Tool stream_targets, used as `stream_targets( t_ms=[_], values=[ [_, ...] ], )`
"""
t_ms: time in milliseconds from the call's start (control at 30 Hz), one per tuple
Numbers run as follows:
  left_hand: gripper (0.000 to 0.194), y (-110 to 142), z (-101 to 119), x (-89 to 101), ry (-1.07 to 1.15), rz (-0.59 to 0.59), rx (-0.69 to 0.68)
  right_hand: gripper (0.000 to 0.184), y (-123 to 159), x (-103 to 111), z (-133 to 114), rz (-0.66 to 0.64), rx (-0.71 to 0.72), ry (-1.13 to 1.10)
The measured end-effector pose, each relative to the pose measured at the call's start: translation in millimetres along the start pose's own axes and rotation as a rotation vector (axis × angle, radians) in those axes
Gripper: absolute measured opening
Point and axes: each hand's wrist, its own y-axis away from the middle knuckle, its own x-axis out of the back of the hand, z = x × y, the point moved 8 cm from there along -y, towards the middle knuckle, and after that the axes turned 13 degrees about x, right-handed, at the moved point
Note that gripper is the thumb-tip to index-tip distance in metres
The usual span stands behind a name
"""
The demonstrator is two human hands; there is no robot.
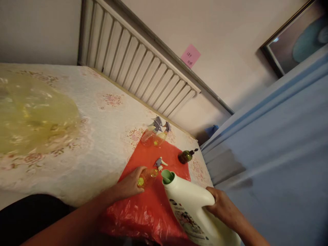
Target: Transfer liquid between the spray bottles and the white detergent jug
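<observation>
My left hand [134, 181] is closed around a clear bottle [148, 178] with a yellow label and no top on its neck. My right hand [221, 206] grips the handle of a large cream jug [191, 205], tilted so its green spout [167, 176] faces the bottle's mouth, a small gap apart. I cannot make out any liquid between them. A loose grey and white spray trigger [160, 163] lies just beyond, on the red plastic sheet [143, 208]. Several clear spray bottles [148, 136] with grey triggers stand at the sheet's far edge.
A dark green pump bottle [186, 156] stands on the sheet's right side. A big yellowish plastic bag [38, 116] fills the left of the flowered tablecloth [102, 126]. A radiator [138, 61] borders the far edge, and a blue curtain [269, 153] hangs at right.
</observation>
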Motion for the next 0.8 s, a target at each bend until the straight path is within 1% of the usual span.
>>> stream_targets(
  t_ms=[167,500,800],
  values=[
    [0.073,-0.5,-3.0,-2.3,-0.049,-0.016,0.016,0.009,-4.9,-1.7,0.0,-0.025,0.004,0.021],
    [0.075,0.1,-3.3,-2.9,-0.042,-0.013,0.000,0.009,-10.0,1.4,-7.3,-0.052,-0.003,0.047],
    [0.072,3.2,3.9,0.8,-0.034,-0.012,0.004,0.008,-14.3,3.4,-13.4,-0.072,0.019,0.068]
  ],
)
